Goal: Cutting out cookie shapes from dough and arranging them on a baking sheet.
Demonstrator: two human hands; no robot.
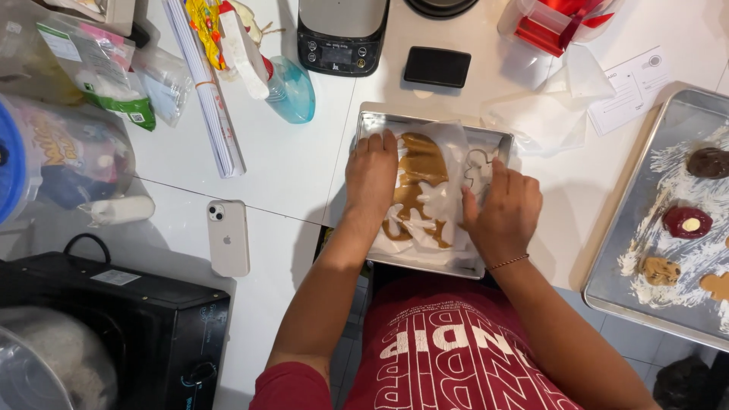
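A small metal baking tray (501, 140) sits at the table's near edge, lined with white parchment. On the parchment lies a sheet of brown dough (422, 163) with shapes cut out of it. My left hand (370, 176) presses flat on the tray's left side, fingers on the dough's edge. My right hand (503, 206) rests on the right side of the parchment, next to a metal figure-shaped cookie cutter (478, 168) that stands in the tray; whether the fingers touch it is unclear.
A larger floured tray (645, 228) with dark, red and tan cookies lies at the right. A white phone (228, 238), a spray bottle (288, 87), a kitchen scale (342, 34), a black case (437, 67), bags and a black appliance (129, 326) crowd the left and back.
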